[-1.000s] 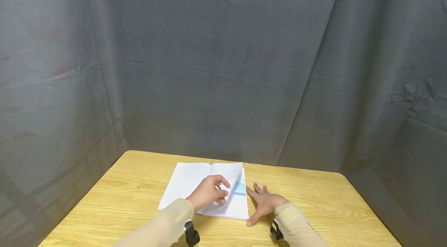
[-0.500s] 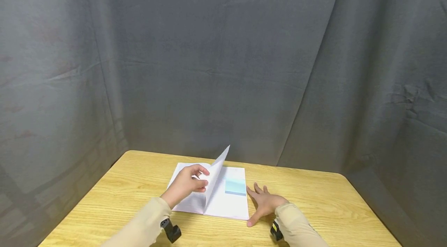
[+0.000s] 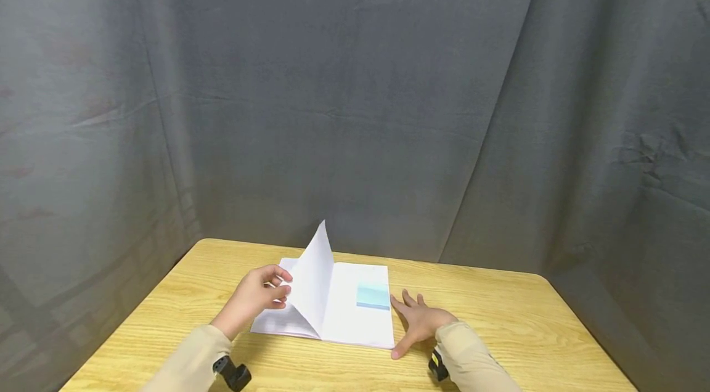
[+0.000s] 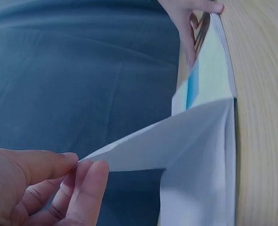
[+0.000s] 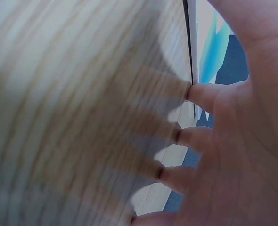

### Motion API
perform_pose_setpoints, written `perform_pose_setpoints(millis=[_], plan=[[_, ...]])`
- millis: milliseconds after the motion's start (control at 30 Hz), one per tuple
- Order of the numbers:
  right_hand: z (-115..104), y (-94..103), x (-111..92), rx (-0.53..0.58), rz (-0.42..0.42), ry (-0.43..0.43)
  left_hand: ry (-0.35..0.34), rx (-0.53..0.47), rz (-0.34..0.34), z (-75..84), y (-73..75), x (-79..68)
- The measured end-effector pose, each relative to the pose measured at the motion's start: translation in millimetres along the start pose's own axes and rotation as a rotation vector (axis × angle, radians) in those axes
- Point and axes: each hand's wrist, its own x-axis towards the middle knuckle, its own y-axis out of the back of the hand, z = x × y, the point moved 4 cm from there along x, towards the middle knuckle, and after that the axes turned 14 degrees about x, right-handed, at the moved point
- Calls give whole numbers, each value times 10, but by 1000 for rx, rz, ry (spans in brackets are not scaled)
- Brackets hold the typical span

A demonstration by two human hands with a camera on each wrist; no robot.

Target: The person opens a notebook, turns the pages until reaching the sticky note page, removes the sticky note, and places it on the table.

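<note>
An open book (image 3: pixel 349 324) lies on the wooden table, its right page carrying a light blue block (image 3: pixel 373 296), perhaps a sticky-note pad. My left hand (image 3: pixel 257 293) pinches the edge of a raised white page (image 3: pixel 314 278) between thumb and fingers. That page stands up from the spine and leans left over the left-hand side. In the left wrist view the fingertips of the left hand (image 4: pixel 59 188) meet at the page's corner. My right hand (image 3: pixel 421 321) rests with fingers spread at the book's right edge. Fingertips of the right hand (image 5: pixel 224 136) touch the tabletop in the right wrist view.
The wooden table (image 3: pixel 499 330) extends to both sides of the book. A grey cloth curtain (image 3: pixel 355 102) hangs behind the table and along both sides. Each wrist wears a small black camera (image 3: pixel 232 373).
My left hand has moved left, carrying the page from over the right side, past upright, to leaning left. This uncovers the light blue block. My right hand has stayed in place.
</note>
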Motion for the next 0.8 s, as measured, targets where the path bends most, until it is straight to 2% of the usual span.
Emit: perform_pose_setpoints(millis=[67, 500, 667, 800], plan=[[2, 4, 2, 0, 0, -2, 28, 10, 8, -62, 34, -21], [25, -18, 40, 14, 0, -2, 93, 82, 4, -430, 194, -124], [-1, -11, 25, 21, 0, -1, 119, 164, -18, -538, 192, -128], [-15, -12, 16, 24, -6, -1, 180, 208, -34, -637, 162, -118]])
